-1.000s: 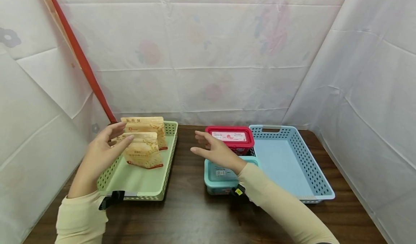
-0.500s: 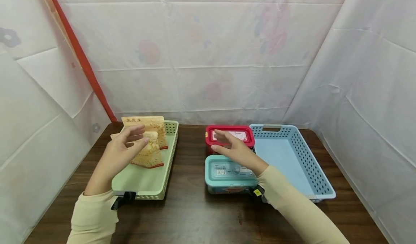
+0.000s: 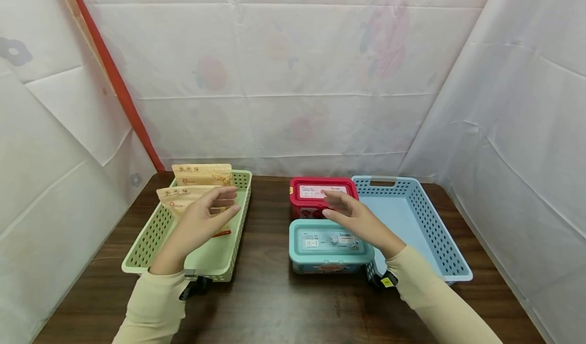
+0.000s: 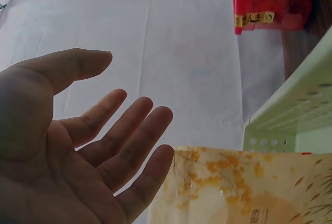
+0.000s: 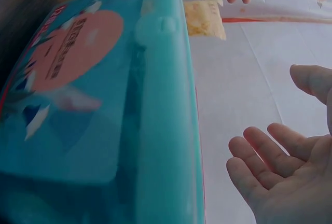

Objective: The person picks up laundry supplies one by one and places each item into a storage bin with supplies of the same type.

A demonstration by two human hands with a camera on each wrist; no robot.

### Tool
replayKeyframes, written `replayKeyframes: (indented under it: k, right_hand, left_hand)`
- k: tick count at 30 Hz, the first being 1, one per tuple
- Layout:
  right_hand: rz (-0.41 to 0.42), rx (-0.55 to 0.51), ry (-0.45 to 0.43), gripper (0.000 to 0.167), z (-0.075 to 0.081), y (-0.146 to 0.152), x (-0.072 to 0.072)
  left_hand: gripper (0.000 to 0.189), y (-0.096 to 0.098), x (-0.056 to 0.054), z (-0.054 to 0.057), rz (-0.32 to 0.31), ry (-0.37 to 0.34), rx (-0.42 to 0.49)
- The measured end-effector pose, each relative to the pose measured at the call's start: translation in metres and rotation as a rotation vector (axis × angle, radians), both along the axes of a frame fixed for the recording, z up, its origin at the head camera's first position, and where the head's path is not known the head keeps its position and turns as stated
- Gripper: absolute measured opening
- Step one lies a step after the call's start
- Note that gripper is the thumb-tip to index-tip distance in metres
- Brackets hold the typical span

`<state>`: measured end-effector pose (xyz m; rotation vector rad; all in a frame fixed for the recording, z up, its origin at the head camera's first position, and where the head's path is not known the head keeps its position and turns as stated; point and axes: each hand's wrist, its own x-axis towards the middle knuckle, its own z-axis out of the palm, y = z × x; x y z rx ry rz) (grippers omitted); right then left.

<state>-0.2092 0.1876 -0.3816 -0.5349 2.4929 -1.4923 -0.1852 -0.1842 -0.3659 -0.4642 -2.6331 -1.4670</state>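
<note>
My left hand (image 3: 197, 229) hovers over the green basket (image 3: 241, 232), fingers relaxed and holding nothing. Two yellow pouches stand in that basket: a rear pouch (image 3: 201, 171) and a front pouch (image 3: 176, 196), partly hidden behind the hand. In the left wrist view, the palm (image 4: 52, 182) faces the camera beside the front pouch (image 4: 249, 187). My right hand (image 3: 361, 224), also relaxed and holding nothing, is above the teal lidded box (image 3: 320, 242), overlapping its right end in the head view. Behind that box sits a red lidded box (image 3: 302, 201).
A light-blue basket (image 3: 435, 232) stands right of the two boxes, its left side partly hidden by my right arm. Brown wooden table (image 3: 270, 283) shows between the baskets. White printed sheets (image 3: 274, 79) hang behind and on both sides.
Both hands have moved right: the left across the green basket in front of the pouches, the right from over the middle of the boxes to the teal box's right end. The boxes have not moved.
</note>
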Motion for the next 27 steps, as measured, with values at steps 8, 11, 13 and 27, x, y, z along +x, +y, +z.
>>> replayKeyframes:
  k: [8, 11, 13, 27]
  right_hand:
    - [-0.031, 0.004, 0.018, 0.062, -0.006, 0.018, 0.005]
    - [-0.041, 0.004, 0.012, 0.061, -0.007, 0.024, 0.007]
    - [-0.044, 0.010, 0.010, 0.061, -0.007, 0.029, 0.008]
    - [-0.085, 0.073, 0.026, 0.057, -0.014, 0.056, 0.013]
  left_hand:
    - [0.045, 0.013, -0.001, -0.008, -0.050, -0.038, 0.003]
    - [0.042, 0.019, -0.002, -0.012, -0.065, 0.013, -0.020]
    - [0.041, 0.024, -0.002, -0.015, -0.079, 0.024, -0.024]
    - [0.034, 0.053, -0.004, -0.023, -0.126, -0.025, -0.073]
